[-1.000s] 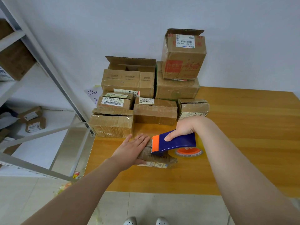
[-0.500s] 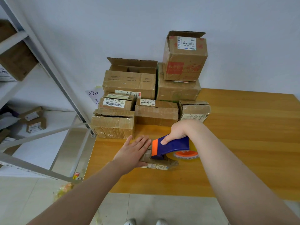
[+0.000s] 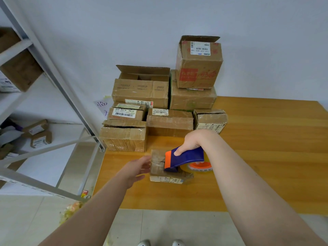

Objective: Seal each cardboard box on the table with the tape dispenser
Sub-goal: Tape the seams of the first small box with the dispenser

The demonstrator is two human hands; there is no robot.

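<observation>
Fingers of right hand clamp tape dispenser onto small box.
Left hand sits at its left edge, fingers relaxed.

The right hand curls round a blue-and-orange plastic tape dispenser, wrist bent down; the left hand reaches forward, fingers loosely extended, blurred.

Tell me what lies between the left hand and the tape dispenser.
Only the small cardboard box: its top fills that stretch, in the head view.
</observation>
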